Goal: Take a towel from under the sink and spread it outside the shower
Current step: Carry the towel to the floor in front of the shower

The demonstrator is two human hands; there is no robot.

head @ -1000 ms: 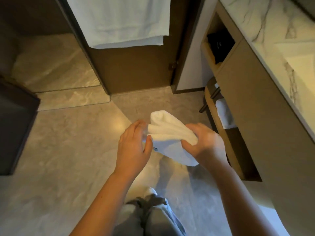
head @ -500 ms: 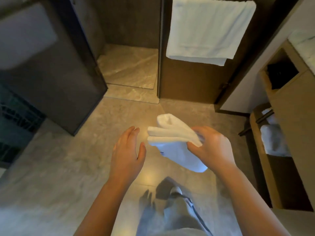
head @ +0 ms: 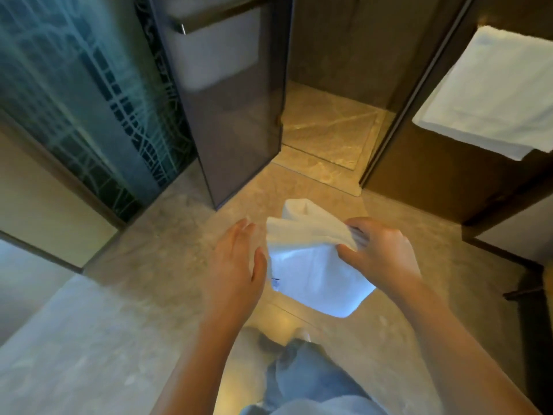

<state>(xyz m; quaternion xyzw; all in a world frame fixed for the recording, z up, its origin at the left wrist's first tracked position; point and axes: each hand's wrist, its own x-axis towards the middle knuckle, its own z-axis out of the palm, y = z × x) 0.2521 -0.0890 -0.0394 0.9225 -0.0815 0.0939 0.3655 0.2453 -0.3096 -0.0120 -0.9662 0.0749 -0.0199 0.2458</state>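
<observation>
Fingers (head: 351, 235) of right hand (head: 380, 253) pinch folded towel (head: 314, 265); left hand (head: 236, 265) spread beside it.

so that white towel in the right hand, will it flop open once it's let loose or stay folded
Probably flops: the towel already sags below the right hand, which pinches only one edge. It looks light, held by fingertips alone. Soft cloth should not slide far on the floor, though that is a guess.

The towel (head: 314, 265) is white; upper left, the glass panel (head: 74, 100) shows a teal criss-cross pattern; the floor (head: 149, 265) is beige marble.
</observation>
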